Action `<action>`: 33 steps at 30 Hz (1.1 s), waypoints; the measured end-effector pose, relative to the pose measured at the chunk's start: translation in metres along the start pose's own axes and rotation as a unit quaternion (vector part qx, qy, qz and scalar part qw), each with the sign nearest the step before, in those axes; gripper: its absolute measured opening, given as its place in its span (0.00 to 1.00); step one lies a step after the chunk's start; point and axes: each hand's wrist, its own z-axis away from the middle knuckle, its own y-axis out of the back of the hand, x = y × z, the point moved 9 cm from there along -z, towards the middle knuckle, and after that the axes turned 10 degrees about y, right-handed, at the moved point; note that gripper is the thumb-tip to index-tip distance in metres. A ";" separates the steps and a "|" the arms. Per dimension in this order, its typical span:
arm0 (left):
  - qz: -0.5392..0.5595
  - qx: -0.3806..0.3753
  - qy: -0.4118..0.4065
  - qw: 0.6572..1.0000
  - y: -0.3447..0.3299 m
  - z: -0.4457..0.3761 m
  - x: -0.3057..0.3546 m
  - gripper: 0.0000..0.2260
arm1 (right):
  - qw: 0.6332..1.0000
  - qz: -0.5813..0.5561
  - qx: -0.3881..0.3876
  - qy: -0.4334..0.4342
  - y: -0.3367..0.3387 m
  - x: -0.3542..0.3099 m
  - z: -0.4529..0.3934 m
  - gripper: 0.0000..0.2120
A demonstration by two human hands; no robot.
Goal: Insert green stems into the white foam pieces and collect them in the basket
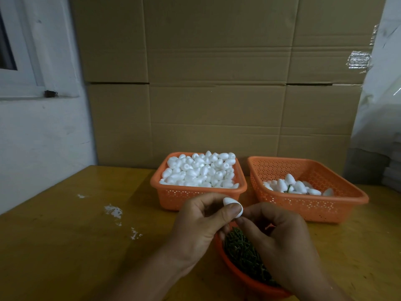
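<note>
A white foam piece [233,207], egg-shaped, is pinched between the thumb and fingers of the left hand [201,224] above the wooden table [65,246]. It is probably very light, dents easily and crumbles if squeezed, so a gentle hold across its broad middle suits it best. The right hand [280,237] has its fingers curled, fingertips meeting the lower end of the piece; whether a stem lies between them cannot be told. Thin, stiff-looking green stems [240,253] fill an orange bowl [245,281] directly under both hands. Behind stand the supply basket [173,196], heaped with plain pieces, and, to its right, the collecting basket [338,205], holding a few finished ones.
</note>
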 end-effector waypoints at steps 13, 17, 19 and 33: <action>-0.069 -0.024 -0.084 0.994 -0.008 0.009 0.020 0.07 | 0.983 -0.178 0.013 -0.049 -0.006 -0.001 -0.002 0.04; -0.109 -0.017 -0.107 0.988 -0.010 0.013 0.026 0.06 | 0.974 -0.212 0.022 -0.077 -0.007 0.003 0.000 0.07; -0.123 -0.017 -0.106 0.987 -0.011 0.013 0.026 0.08 | 0.970 -0.228 0.023 -0.083 -0.009 0.003 0.000 0.08; -0.157 -0.007 -0.107 0.982 -0.014 0.017 0.027 0.10 | 0.961 -0.259 0.039 -0.090 -0.011 0.001 0.002 0.10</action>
